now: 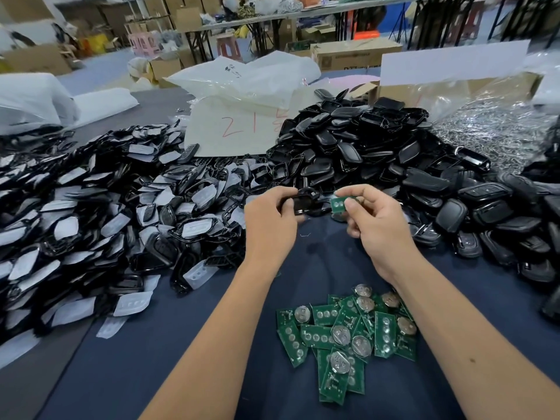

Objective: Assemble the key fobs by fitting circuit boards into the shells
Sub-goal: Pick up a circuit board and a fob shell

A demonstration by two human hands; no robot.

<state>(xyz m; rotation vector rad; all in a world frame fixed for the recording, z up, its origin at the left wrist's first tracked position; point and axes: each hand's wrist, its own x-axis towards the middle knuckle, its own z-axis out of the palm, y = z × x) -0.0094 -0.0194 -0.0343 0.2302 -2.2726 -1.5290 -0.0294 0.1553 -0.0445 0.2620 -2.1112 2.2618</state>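
Note:
My left hand [269, 221] grips a black key fob shell [304, 201] above the dark blue table. Just to its right, my right hand [374, 219] pinches a small green circuit board [338, 204] between thumb and fingers. Board and shell sit close together, with a narrow gap between them. A loose heap of green circuit boards [345, 334] with round silver battery holders lies near the table's front, between my forearms.
A wide pile of shell frames with white button pads [106, 213] fills the left. Black shell halves [357, 140] are heaped at the back centre, and closed fobs [491, 213] on the right. A paper sheet marked 21 [236, 128], plastic bags and cardboard boxes lie behind.

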